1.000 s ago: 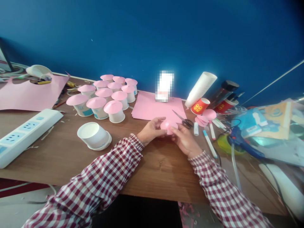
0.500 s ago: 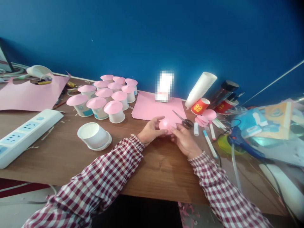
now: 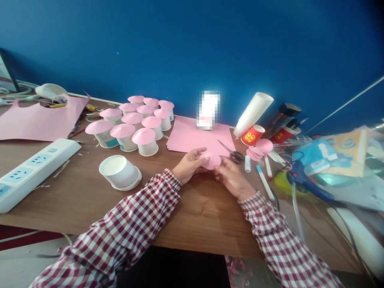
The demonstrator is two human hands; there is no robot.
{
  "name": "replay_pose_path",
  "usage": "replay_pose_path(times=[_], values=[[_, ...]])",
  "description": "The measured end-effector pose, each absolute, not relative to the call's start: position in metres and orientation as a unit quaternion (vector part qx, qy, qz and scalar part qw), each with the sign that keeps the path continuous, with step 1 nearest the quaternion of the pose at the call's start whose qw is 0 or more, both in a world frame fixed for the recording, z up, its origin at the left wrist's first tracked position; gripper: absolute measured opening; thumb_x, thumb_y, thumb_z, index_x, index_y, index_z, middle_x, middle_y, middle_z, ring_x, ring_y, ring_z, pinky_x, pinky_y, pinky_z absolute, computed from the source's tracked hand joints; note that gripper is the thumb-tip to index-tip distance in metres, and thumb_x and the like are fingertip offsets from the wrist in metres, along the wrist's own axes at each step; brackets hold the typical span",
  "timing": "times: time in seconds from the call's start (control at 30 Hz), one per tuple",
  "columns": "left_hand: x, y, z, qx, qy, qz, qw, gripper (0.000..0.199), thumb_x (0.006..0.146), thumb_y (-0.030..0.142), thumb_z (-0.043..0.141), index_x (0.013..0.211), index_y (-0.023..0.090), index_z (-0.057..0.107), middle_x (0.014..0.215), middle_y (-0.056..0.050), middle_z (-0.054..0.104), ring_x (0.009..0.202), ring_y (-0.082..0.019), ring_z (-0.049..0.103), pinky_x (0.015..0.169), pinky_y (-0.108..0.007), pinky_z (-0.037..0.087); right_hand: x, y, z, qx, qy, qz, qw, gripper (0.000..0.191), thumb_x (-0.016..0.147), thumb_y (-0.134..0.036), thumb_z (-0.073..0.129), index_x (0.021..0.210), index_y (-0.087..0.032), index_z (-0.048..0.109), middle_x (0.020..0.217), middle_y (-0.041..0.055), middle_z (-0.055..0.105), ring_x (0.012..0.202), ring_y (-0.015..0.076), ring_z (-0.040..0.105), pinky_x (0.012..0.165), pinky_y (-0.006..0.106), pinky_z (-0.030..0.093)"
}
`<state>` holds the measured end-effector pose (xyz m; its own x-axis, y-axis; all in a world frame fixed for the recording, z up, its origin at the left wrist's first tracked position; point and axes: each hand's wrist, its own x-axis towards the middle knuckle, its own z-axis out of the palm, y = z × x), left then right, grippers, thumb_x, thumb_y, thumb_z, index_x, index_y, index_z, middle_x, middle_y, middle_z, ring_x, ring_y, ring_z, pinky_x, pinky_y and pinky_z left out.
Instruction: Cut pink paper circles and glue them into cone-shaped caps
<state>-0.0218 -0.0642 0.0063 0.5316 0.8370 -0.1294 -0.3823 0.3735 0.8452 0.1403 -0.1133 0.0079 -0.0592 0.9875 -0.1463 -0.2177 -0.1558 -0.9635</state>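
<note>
Between my two hands is a small pink paper circle, held just in front of a stack of pink paper sheets. My left hand pinches its left edge, thumb on top. The fingers of my right hand close on its right edge. Scissors lie with blades apart on the pink sheets, just beyond my right hand. To the left, white paper cups with pink paper cone tops stand in rows. Nearer to me, two white cups sit one partly over the other.
A white power strip lies at the left, below a cut pink sheet. On the right are pink circles, a red cup, stacked white cups, a marker and a blue glue gun with its cord.
The pink paper circle has tilted and turned slightly in my hands, and its bright glare is gone. Both hands stay in nearly the same place.
</note>
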Motion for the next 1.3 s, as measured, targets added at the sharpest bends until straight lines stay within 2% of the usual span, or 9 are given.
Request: replay_pose_path(times=[0.1,0.2,0.43,0.57,0.77,1.03,1.3], values=[[-0.021,-0.063,0.006,0.394,0.287,0.398,0.777,0.057,0.07,0.014,0.069,0.122,0.015,0.045,0.09,-0.006,0.063,0.072,-0.01,0.061,0.065,-0.022,0.051,0.14,-0.114,0.009,-0.469,-0.403,0.607,0.5,0.021,0.073,-0.034,0.066,0.09,-0.023,0.06,0.075,-0.0022,0.055,0.061,0.0086,0.05,0.049,0.019,0.039],[-0.02,-0.064,0.007,0.392,0.291,0.403,0.774,0.059,0.07,0.013,0.069,0.123,0.013,0.044,0.083,-0.005,0.064,0.069,-0.01,0.061,0.064,-0.024,0.051,0.139,-0.114,0.009,-0.48,-0.404,0.602,0.495,0.024,0.075,-0.039,0.064,0.092,-0.023,0.06,0.078,-0.0006,0.057,0.063,0.0099,0.052,0.049,0.02,0.041],[-0.017,-0.069,0.008,0.424,0.295,0.398,0.758,0.066,0.068,0.013,0.071,0.126,0.011,0.039,0.081,-0.004,0.064,0.058,-0.009,0.06,0.062,-0.026,0.051,0.132,-0.115,0.004,-0.49,-0.452,0.548,0.505,0.035,0.068,-0.03,0.072,0.099,-0.021,0.057,0.082,-0.0003,0.062,0.064,0.0093,0.052,0.052,0.02,0.041],[-0.017,-0.068,0.006,0.417,0.296,0.407,0.757,0.067,0.068,0.014,0.071,0.127,0.012,0.039,0.086,-0.006,0.064,0.062,-0.01,0.061,0.066,-0.028,0.051,0.132,-0.115,0.005,-0.491,-0.445,0.552,0.506,0.033,0.07,-0.031,0.07,0.098,-0.022,0.057,0.082,-0.0004,0.061,0.065,0.0094,0.053,0.053,0.02,0.043],[-0.018,-0.066,0.003,0.413,0.3,0.419,0.751,0.066,0.067,0.017,0.072,0.125,0.013,0.041,0.078,-0.003,0.063,0.063,-0.009,0.059,0.065,-0.025,0.049,0.131,-0.115,0.005,-0.502,-0.456,0.545,0.493,0.042,0.066,-0.03,0.074,0.101,-0.023,0.053,0.084,-0.0005,0.062,0.071,0.012,0.057,0.052,0.019,0.044],[-0.019,-0.068,0.006,0.429,0.302,0.403,0.75,0.074,0.064,0.015,0.074,0.129,0.013,0.038,0.086,-0.005,0.063,0.069,-0.011,0.061,0.065,-0.025,0.05,0.13,-0.116,0.007,-0.481,-0.461,0.554,0.499,0.045,0.064,-0.026,0.075,0.103,-0.022,0.051,0.088,0.0002,0.063,0.069,0.0109,0.056,0.054,0.021,0.043],[-0.019,-0.067,0.007,0.422,0.285,0.409,0.757,0.076,0.063,0.014,0.074,0.129,0.012,0.037,0.084,-0.005,0.063,0.064,-0.011,0.061,0.061,-0.025,0.051,0.132,-0.116,0.004,-0.502,-0.448,0.545,0.501,0.038,0.069,-0.031,0.072,0.102,-0.024,0.053,0.092,0.0,0.064,0.071,0.0111,0.057,0.055,0.021,0.043]])
